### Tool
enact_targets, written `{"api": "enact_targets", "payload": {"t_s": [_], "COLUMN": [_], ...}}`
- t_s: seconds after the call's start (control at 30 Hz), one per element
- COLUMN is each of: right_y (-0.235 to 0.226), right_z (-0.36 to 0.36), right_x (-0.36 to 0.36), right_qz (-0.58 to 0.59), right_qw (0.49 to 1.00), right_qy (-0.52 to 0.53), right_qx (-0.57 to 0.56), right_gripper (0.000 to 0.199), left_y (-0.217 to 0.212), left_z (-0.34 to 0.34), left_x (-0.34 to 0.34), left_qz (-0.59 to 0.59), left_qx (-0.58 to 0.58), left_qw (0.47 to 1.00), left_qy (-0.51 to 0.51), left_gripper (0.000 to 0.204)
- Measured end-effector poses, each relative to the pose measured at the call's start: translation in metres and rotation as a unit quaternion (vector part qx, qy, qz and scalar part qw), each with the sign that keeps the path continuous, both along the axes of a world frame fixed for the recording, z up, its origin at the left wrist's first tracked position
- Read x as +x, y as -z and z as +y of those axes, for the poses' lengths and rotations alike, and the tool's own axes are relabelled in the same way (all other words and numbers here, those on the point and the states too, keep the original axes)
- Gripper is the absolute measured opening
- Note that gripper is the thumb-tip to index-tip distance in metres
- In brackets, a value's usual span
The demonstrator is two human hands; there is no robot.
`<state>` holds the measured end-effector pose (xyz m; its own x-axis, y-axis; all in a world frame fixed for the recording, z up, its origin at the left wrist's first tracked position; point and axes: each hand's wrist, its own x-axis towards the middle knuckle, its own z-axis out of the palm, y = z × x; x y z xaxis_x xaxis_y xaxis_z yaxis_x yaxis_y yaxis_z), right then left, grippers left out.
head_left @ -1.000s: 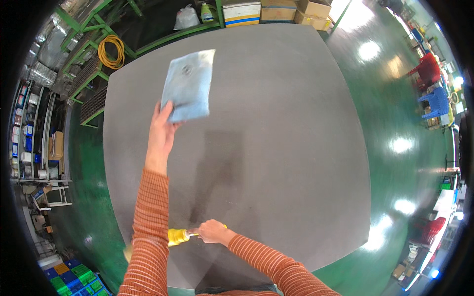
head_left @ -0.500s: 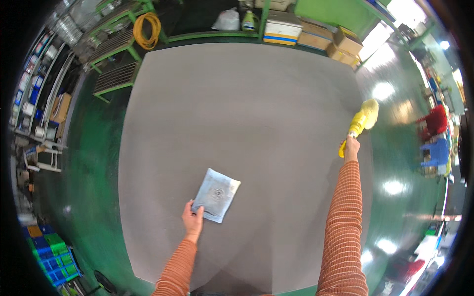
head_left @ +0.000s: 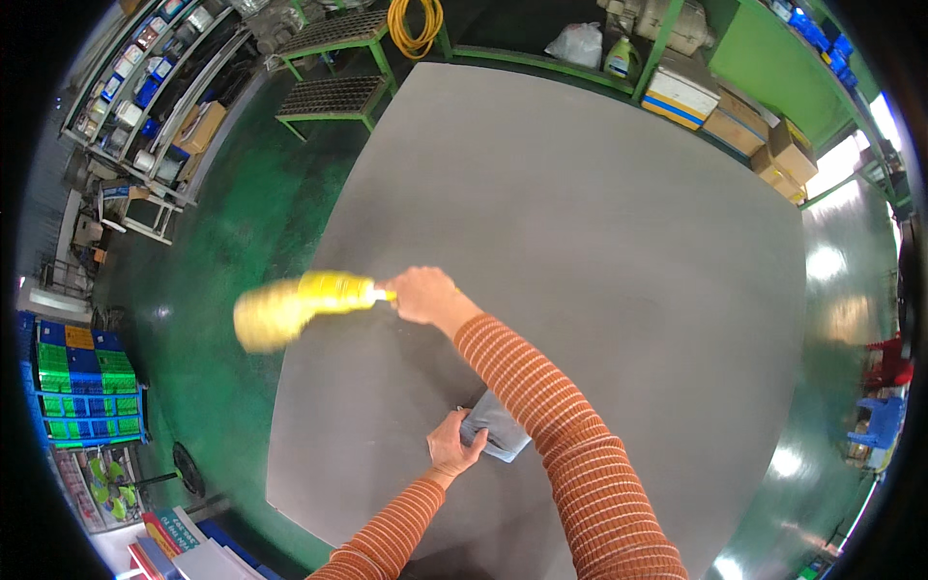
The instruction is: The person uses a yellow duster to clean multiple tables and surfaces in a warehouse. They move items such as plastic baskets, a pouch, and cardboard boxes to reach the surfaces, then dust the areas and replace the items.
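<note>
In our right hand (head_left: pixel 422 295) we hold the handle of a yellow duster (head_left: pixel 333 292), fingers wrapped round it; its fluffy head, blurred, points left and shows past the left edge of the desk. Our left hand (head_left: pixel 452 447), lower down, grips the left edge of a blue-grey pad (head_left: pixel 498 435), thumb on top. The pad is over the near part of the desk, partly hidden by our right sleeve (head_left: pixel 551 411); we cannot tell whether it touches the surface. The wide grey desk (head_left: pixel 599 232) spreads beneath both hands. Around it we see green floor (head_left: pixel 227 232), green metal steps (head_left: pixel 333 97) beyond the far left corner, a white bag (head_left: pixel 577 44) beside a bottle (head_left: pixel 619 60), and cardboard boxes (head_left: pixel 737 121) near the far right corner.
</note>
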<state>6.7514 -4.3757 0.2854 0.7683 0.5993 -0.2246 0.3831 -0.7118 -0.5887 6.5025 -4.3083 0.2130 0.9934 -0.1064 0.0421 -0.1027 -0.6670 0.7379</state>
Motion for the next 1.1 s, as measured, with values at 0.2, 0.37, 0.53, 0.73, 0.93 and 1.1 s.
{"api": "enact_targets", "payload": {"t_s": [0.2,0.37,0.53,0.73,0.93,1.1], "right_y": [0.003,0.038,0.075,0.074,0.056,0.109], "right_z": [-0.130,-0.382,-0.528,-0.355,-0.250,-0.226], "right_x": [0.088,0.018,-0.239,-0.586,-0.704,-0.586], "right_qz": [0.061,0.006,-0.027,-0.087,0.005,-0.095], "right_qw": [0.884,0.696,0.472,0.269,-0.211,0.138], "right_qy": [0.454,0.695,0.805,0.906,0.972,0.983], "right_qx": [0.088,0.181,0.359,0.315,0.103,-0.079], "right_gripper": [0.038,0.028,0.029,0.026,0.024,0.031], "left_y": [0.002,0.003,0.014,0.008,-0.007,-0.043], "left_z": [0.002,-0.001,0.001,-0.003,-0.002,0.006], "left_x": [0.000,0.001,-0.003,-0.005,-0.005,0.007], "left_qz": [-0.021,0.002,-0.006,0.008,0.056,0.116], "left_qx": [0.003,0.018,0.034,0.025,0.033,-0.166], "left_qw": [1.000,1.000,0.999,1.000,0.998,0.978], "left_qy": [0.007,-0.006,-0.010,-0.013,-0.015,-0.044], "left_gripper": [0.040,0.044,0.046,0.044,0.042,0.039]}}
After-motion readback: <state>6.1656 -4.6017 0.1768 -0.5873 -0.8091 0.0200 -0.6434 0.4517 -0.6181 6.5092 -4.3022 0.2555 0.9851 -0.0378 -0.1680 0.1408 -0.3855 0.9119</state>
